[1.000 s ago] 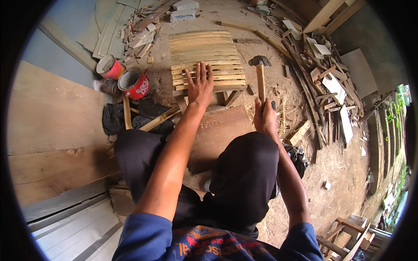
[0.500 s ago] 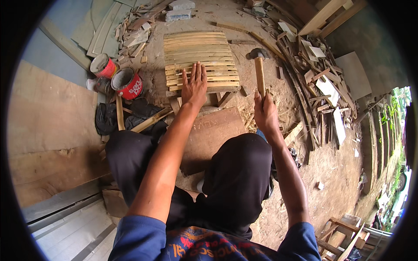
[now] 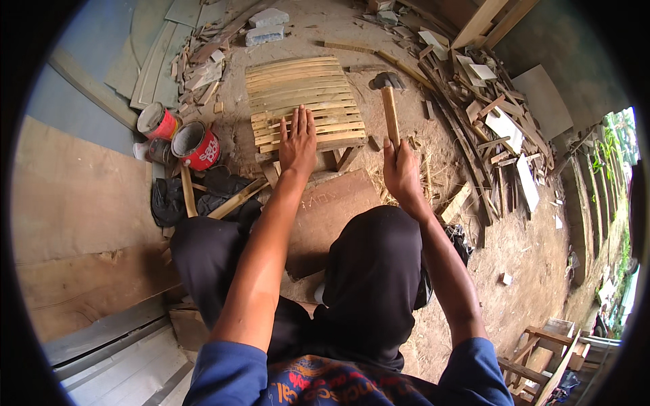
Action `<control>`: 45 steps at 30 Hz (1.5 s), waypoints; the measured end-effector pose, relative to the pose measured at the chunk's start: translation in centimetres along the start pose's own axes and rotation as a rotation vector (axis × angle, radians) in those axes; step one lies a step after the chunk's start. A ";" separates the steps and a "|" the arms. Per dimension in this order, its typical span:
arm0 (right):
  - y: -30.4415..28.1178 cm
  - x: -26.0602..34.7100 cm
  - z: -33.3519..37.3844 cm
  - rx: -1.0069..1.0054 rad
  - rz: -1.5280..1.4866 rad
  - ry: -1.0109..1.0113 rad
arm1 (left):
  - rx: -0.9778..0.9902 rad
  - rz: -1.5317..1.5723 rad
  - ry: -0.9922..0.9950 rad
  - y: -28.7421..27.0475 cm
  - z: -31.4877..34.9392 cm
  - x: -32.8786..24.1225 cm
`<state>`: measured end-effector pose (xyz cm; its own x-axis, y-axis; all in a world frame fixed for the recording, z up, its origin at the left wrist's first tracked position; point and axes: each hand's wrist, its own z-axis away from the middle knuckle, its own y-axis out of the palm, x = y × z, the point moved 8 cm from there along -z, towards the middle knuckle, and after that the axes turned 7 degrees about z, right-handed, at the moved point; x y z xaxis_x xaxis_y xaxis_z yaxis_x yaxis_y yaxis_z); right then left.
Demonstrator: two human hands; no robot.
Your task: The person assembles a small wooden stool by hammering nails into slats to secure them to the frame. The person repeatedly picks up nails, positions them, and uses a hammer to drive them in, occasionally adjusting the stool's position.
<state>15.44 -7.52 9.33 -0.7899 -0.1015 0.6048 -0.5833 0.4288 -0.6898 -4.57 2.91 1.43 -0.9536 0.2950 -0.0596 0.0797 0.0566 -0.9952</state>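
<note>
A low table with a slatted wooden top [image 3: 298, 84] stands in front of my knees. My left hand [image 3: 298, 145] lies flat on its near slats, fingers stretched out and pointing away from me. To the right of the table, my right hand [image 3: 402, 169] is wrapped round the wooden handle of a hammer [image 3: 391, 111]. The hammer is raised, its dark head at the top, apart from the slats. Below the tabletop, a brown board [image 3: 332, 206] lies between the table and my legs.
Red paint cans [image 3: 196, 145] stand at the left, near black plastic [image 3: 169, 201] and wood strips. A heap of scrap wood [image 3: 497, 139] runs along the right. Grey blocks [image 3: 265, 34] lie at the back. A wooden frame [image 3: 542, 358] is at the lower right.
The view has shifted slightly, so the table and cans sit a little further left. My left hand stays on the slats and the hammer stays raised in my right hand.
</note>
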 end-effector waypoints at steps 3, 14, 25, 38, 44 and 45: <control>2.5 -3.0 1.4 0.167 0.126 -0.010 | 0.023 -0.053 0.002 0.1 0.1 -0.5; -0.5 -0.2 -3.5 0.059 0.019 0.201 | -0.013 0.002 -0.012 0.5 0.3 0.2; 2.8 -3.4 -2.8 0.368 0.167 0.252 | -0.042 0.074 0.039 -0.4 0.2 -0.3; 4.0 -2.2 -3.1 0.242 0.168 -0.040 | 0.008 0.023 0.019 0.2 0.3 -0.3; 2.3 0.1 -3.5 0.063 -0.030 0.228 | -0.017 0.056 0.025 -0.1 0.8 0.0; 3.2 -1.4 -2.5 0.113 0.009 0.187 | -0.009 0.042 0.023 0.2 1.2 -0.4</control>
<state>15.12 -3.78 7.30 -0.7521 0.0747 0.6548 -0.6025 0.3248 -0.7290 -4.52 1.69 1.14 -0.9424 0.3193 -0.0998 0.1225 0.0519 -0.9911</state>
